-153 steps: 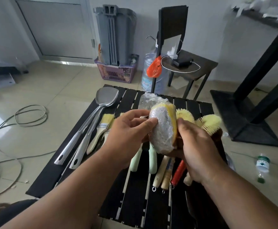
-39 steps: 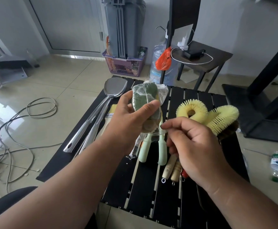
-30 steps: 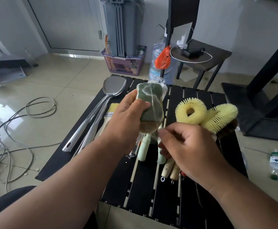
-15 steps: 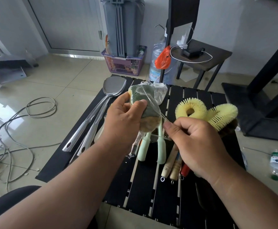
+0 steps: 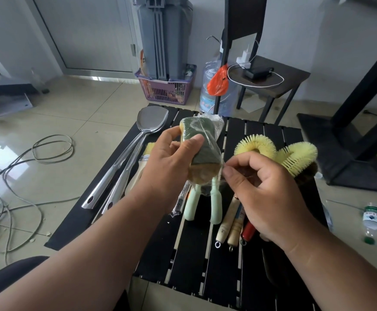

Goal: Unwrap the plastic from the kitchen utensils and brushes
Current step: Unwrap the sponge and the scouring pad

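Over the black slatted counter point(image 5: 234, 274), the left hand point(image 5: 171, 167) grips the green-and-yellow scrub sponges bundled in clear plastic film point(image 5: 199, 151) while the right hand point(image 5: 263, 191) has its fingers point(image 5: 230, 175) pinched on a film edge, best peeled steadily sideways against that firm hold.

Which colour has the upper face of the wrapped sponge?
Dark green, on the sponge in the head view.
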